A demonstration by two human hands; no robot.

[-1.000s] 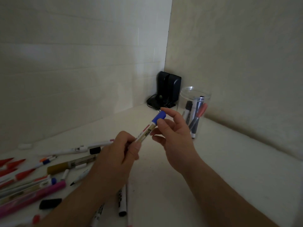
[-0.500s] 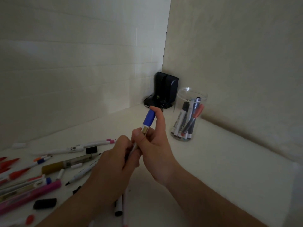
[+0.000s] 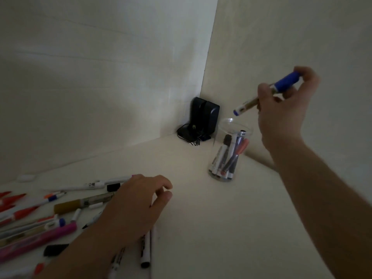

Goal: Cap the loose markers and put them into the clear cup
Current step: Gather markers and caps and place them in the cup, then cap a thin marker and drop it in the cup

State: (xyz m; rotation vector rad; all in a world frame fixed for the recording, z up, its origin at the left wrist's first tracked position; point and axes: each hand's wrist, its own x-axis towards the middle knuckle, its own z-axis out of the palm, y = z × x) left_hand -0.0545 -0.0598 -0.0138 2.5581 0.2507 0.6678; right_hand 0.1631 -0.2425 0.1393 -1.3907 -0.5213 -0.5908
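Black device (image 3: 204, 117) in wall corner

Marker held in raised hand (image 3: 281, 109): blue cap, tan barrel, white end band with blue tip (image 3: 267, 93). Clear plastic cup (image 3: 221, 127): inside, white-barrelled markers with black, blue, salmon-red caps (image 3: 231, 154). Black boxy device in corner (image 3: 204, 115). Cream tabletop (image 3: 201, 218); off-white walls. Loose pile at left: magenta marker (image 3: 40, 238), mustard-gold capped pen (image 3: 80, 203), red-orange caps (image 3: 14, 198), black loose cap (image 3: 54, 249), white pen with black print (image 3: 80, 186).

Both forearms are bare, no sleeves, rings or watch showing; left hand (image 3: 132, 206), right hand (image 3: 285, 109).
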